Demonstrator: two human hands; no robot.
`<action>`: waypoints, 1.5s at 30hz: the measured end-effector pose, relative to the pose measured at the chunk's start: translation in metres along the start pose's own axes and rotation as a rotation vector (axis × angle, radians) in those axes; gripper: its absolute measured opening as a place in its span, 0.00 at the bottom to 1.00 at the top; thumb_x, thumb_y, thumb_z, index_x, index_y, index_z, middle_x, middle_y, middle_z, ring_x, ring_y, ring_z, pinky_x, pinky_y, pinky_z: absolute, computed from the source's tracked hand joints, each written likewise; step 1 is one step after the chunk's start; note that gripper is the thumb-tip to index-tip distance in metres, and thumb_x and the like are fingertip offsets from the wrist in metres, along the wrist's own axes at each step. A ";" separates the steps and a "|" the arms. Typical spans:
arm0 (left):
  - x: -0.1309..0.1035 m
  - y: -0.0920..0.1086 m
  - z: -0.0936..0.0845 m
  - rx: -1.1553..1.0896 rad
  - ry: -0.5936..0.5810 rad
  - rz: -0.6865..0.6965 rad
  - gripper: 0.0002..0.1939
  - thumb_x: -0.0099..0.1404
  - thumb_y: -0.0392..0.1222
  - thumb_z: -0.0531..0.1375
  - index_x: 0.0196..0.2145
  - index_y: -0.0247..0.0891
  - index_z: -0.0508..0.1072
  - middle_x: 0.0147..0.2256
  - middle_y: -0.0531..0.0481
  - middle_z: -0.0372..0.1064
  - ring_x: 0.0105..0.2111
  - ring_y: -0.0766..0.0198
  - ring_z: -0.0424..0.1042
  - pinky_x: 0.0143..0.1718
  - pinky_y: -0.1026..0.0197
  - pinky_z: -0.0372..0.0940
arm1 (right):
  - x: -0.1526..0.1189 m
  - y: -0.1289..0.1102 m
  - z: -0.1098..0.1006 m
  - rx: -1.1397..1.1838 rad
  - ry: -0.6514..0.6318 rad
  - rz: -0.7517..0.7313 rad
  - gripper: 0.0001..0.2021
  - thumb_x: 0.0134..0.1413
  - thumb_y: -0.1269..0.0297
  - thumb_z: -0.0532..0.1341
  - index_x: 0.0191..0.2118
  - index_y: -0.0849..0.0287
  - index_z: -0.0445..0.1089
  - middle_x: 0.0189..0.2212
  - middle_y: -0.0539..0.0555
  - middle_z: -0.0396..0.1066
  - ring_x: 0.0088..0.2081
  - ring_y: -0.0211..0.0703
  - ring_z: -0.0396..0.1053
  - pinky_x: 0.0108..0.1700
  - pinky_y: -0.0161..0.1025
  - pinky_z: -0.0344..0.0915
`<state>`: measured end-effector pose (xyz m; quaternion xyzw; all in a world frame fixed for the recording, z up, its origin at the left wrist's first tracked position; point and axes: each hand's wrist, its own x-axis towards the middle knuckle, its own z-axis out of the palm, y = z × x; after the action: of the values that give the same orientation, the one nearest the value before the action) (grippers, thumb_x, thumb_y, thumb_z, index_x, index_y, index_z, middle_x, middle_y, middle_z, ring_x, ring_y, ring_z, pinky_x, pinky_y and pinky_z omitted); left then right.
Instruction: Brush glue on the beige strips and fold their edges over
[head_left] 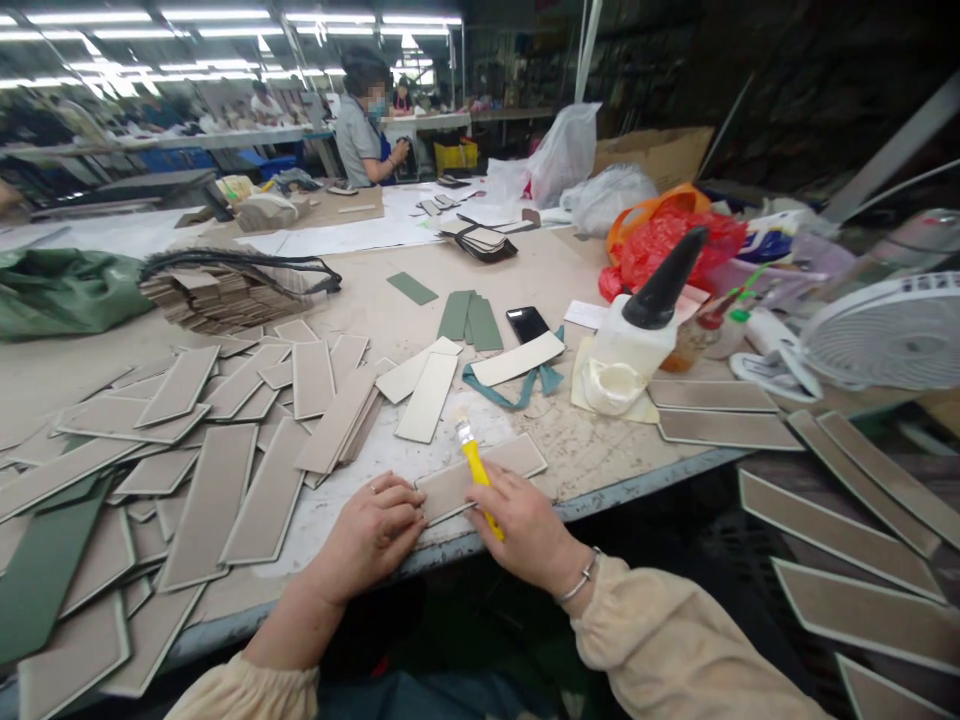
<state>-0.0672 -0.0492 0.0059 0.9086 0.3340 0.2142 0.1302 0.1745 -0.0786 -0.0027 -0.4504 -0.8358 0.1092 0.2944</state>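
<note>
A beige rectangular panel point(487, 476) with a pale edge lies at the table's front edge. My left hand point(384, 530) has its fingers bent and pressed together on the panel's left end. In my right hand point(529, 525) is a small brush point(474, 455) with a yellow handle. Its bristles point away from me, above the panel's far side, and the hand's fingers rest close to the panel. Just beyond lie two cream strips point(427, 398). To the left of them leans a stack of beige panels point(341, 425).
Many loose panels point(210, 490) cover the left side. A white bottle with a black nozzle point(630, 345) stands at right, near a fan point(889, 330). More panels point(847, 510) lie at lower right. Green pieces point(470, 320) and a phone point(527, 323) lie farther back. A person point(364, 130) stands beyond.
</note>
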 end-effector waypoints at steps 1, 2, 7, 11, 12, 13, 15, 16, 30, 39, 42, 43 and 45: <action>0.000 0.000 0.000 0.001 0.008 0.005 0.09 0.64 0.35 0.57 0.29 0.39 0.75 0.37 0.49 0.75 0.40 0.61 0.69 0.49 0.53 0.65 | -0.001 -0.004 0.004 0.026 -0.020 -0.015 0.06 0.60 0.66 0.57 0.42 0.57 0.66 0.51 0.63 0.68 0.56 0.52 0.63 0.56 0.51 0.63; 0.001 0.001 0.000 0.003 0.016 0.009 0.09 0.64 0.35 0.57 0.29 0.39 0.75 0.37 0.49 0.75 0.40 0.61 0.69 0.49 0.52 0.65 | -0.002 -0.006 0.007 0.044 -0.037 -0.023 0.08 0.59 0.64 0.59 0.43 0.57 0.65 0.52 0.63 0.67 0.58 0.52 0.61 0.57 0.53 0.62; 0.002 0.002 0.001 0.014 0.034 0.022 0.09 0.65 0.35 0.57 0.28 0.39 0.75 0.36 0.49 0.75 0.39 0.62 0.70 0.48 0.53 0.66 | -0.006 -0.003 0.013 0.039 -0.064 0.033 0.09 0.59 0.63 0.60 0.43 0.58 0.64 0.51 0.64 0.69 0.60 0.53 0.60 0.60 0.56 0.58; 0.003 0.002 0.000 0.007 0.023 0.011 0.10 0.65 0.35 0.57 0.27 0.39 0.74 0.35 0.49 0.75 0.38 0.63 0.70 0.48 0.54 0.66 | -0.008 0.006 0.010 0.016 -0.022 0.105 0.08 0.60 0.63 0.59 0.43 0.58 0.64 0.49 0.63 0.70 0.60 0.53 0.60 0.60 0.56 0.59; 0.003 0.002 0.000 0.005 0.019 0.008 0.09 0.65 0.35 0.57 0.27 0.39 0.74 0.35 0.49 0.75 0.38 0.63 0.71 0.48 0.54 0.66 | -0.008 0.008 0.009 0.008 -0.012 0.124 0.07 0.60 0.63 0.59 0.42 0.57 0.64 0.48 0.63 0.71 0.59 0.53 0.61 0.59 0.56 0.59; 0.003 0.002 -0.001 0.004 0.017 0.007 0.09 0.65 0.35 0.57 0.27 0.39 0.74 0.35 0.49 0.75 0.38 0.63 0.71 0.47 0.54 0.67 | -0.008 0.011 0.007 -0.002 0.001 0.145 0.07 0.60 0.63 0.59 0.42 0.57 0.63 0.47 0.62 0.71 0.59 0.53 0.62 0.59 0.57 0.60; 0.004 0.003 -0.002 0.002 0.013 0.006 0.10 0.65 0.35 0.56 0.27 0.39 0.74 0.35 0.49 0.75 0.38 0.63 0.71 0.47 0.55 0.67 | -0.009 0.016 0.004 -0.026 0.027 0.181 0.06 0.59 0.63 0.59 0.41 0.56 0.63 0.45 0.61 0.72 0.57 0.54 0.64 0.57 0.57 0.62; 0.004 0.003 -0.002 0.000 0.012 0.003 0.10 0.65 0.35 0.56 0.27 0.39 0.74 0.35 0.49 0.75 0.38 0.63 0.71 0.47 0.55 0.67 | -0.009 0.018 0.003 -0.040 0.039 0.195 0.06 0.59 0.64 0.59 0.41 0.56 0.63 0.45 0.61 0.72 0.56 0.54 0.64 0.56 0.57 0.62; 0.018 0.005 0.008 0.113 -0.078 -0.260 0.14 0.64 0.43 0.59 0.22 0.38 0.71 0.25 0.50 0.66 0.28 0.64 0.67 0.31 0.61 0.62 | -0.011 0.039 -0.003 -0.110 0.077 0.217 0.05 0.60 0.65 0.59 0.40 0.57 0.63 0.40 0.58 0.73 0.52 0.53 0.68 0.55 0.54 0.65; 0.045 0.013 0.013 0.151 -0.096 -0.382 0.23 0.52 0.48 0.68 0.45 0.38 0.72 0.43 0.42 0.68 0.43 0.51 0.70 0.41 0.54 0.65 | -0.006 0.038 -0.035 -0.056 0.349 0.052 0.07 0.62 0.68 0.57 0.45 0.55 0.65 0.46 0.57 0.73 0.50 0.46 0.71 0.52 0.45 0.68; 0.055 0.016 0.015 0.143 -0.206 -0.494 0.26 0.51 0.51 0.68 0.45 0.37 0.72 0.40 0.43 0.69 0.40 0.52 0.70 0.38 0.56 0.64 | -0.003 0.042 -0.049 0.019 0.491 0.124 0.08 0.61 0.67 0.58 0.46 0.56 0.66 0.44 0.56 0.75 0.45 0.45 0.74 0.48 0.42 0.71; 0.058 0.017 0.015 0.135 -0.234 -0.539 0.27 0.50 0.52 0.68 0.45 0.37 0.72 0.39 0.43 0.69 0.39 0.52 0.70 0.37 0.57 0.63 | -0.003 0.044 -0.053 0.050 0.530 0.143 0.07 0.62 0.67 0.58 0.46 0.56 0.67 0.42 0.55 0.76 0.44 0.44 0.75 0.47 0.41 0.71; 0.064 0.019 0.014 0.107 -0.271 -0.621 0.26 0.48 0.53 0.68 0.42 0.37 0.72 0.37 0.45 0.69 0.37 0.54 0.69 0.35 0.59 0.61 | -0.002 0.047 -0.059 0.111 0.581 0.158 0.08 0.62 0.68 0.58 0.46 0.55 0.68 0.39 0.54 0.76 0.41 0.42 0.75 0.46 0.40 0.72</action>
<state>-0.0069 -0.0222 0.0201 0.7894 0.5850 0.0238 0.1844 0.2424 -0.0587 0.0230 -0.5098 -0.6716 0.0439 0.5359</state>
